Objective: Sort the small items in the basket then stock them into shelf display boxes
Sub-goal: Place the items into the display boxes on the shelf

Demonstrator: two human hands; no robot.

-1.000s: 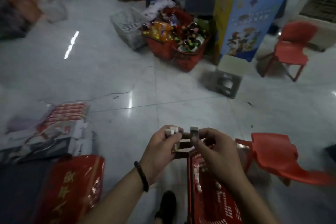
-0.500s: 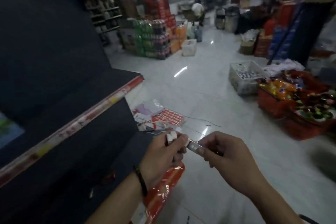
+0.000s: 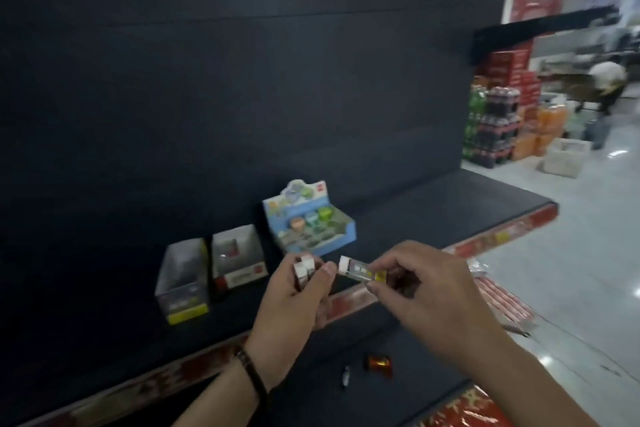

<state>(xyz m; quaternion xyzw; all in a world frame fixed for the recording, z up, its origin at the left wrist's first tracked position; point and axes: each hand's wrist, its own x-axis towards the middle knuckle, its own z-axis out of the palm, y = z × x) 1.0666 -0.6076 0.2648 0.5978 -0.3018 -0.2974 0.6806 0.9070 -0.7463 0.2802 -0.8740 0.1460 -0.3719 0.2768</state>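
A dark shop shelf (image 3: pixel 433 204) fills the left and centre, carrying a blue display box (image 3: pixel 311 229) of small colourful items, then a red-labelled box (image 3: pixel 239 260) and a yellow-labelled box (image 3: pixel 183 281), contents blurred, while below centre the left hand (image 3: pixel 298 302) grips several small packs (image 3: pixel 304 269) and the right hand (image 3: pixel 426 288) pinches a single pack (image 3: pixel 356 269).

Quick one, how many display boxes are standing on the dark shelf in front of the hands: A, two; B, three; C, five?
B, three: a yellow-fronted box, a red-fronted box and a blue box stand in a row on the shelf.
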